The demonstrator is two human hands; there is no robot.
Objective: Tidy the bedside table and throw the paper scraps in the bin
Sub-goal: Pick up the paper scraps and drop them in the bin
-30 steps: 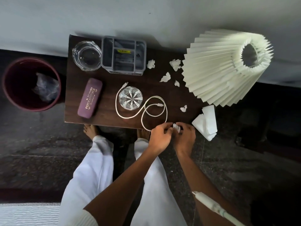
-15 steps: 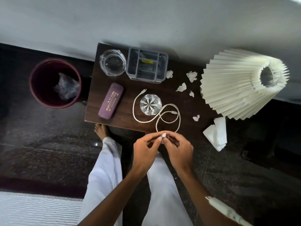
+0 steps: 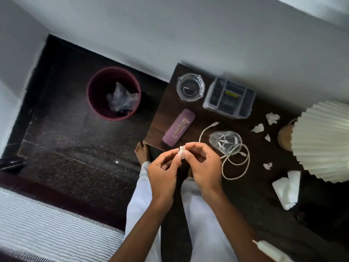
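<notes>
My left hand (image 3: 163, 175) and my right hand (image 3: 204, 166) pinch one small white paper scrap (image 3: 181, 151) between their fingertips, held in front of the near left edge of the dark wooden bedside table (image 3: 166, 112). Several white paper scraps lie on the table's right part, among them one (image 3: 272, 118) near the organiser, one (image 3: 257, 128) below it and one (image 3: 267, 166) near the front. The maroon bin (image 3: 113, 93) stands on the floor left of the table with crumpled plastic inside.
On the table are a glass ashtray (image 3: 190, 86), a grey compartment organiser (image 3: 229, 97), a purple glasses case (image 3: 179, 131), a drinking glass (image 3: 225, 142) and a looped white cable (image 3: 236, 161). A pleated white lampshade (image 3: 323, 142) fills the right side, with folded white paper (image 3: 287, 189) below it.
Both hands lifted the scrap off the table's front edge and carried it left. The view swung left, so the bin now lies nearer the middle of the frame.
</notes>
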